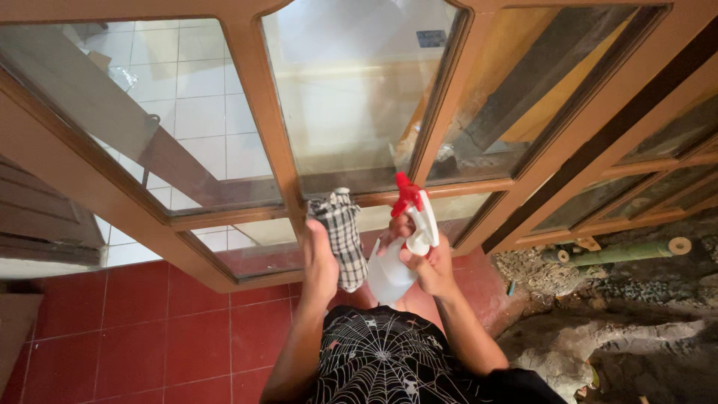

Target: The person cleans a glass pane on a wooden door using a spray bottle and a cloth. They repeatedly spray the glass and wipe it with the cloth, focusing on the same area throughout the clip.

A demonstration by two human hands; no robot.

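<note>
currently, the left hand (pixel 320 262) is gripping a checked cloth (pixel 342 233) in closed fingers; the right hand (pixel 428 262) is clasping a white spray bottle (pixel 396 269) before the wooden glazed door (pixel 254 97).

Looks like the doorway of a home: glazed wooden door (pixel 247 120) with amber-varnished frames straight ahead, red tiled floor (pixel 149 337) near left, white tiled room (pixel 198 97) visible through the panes, rough stony ground (pixel 643 329) at right.

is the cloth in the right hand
No, the left hand holds the checked cloth; the right hand holds the spray bottle.
</note>
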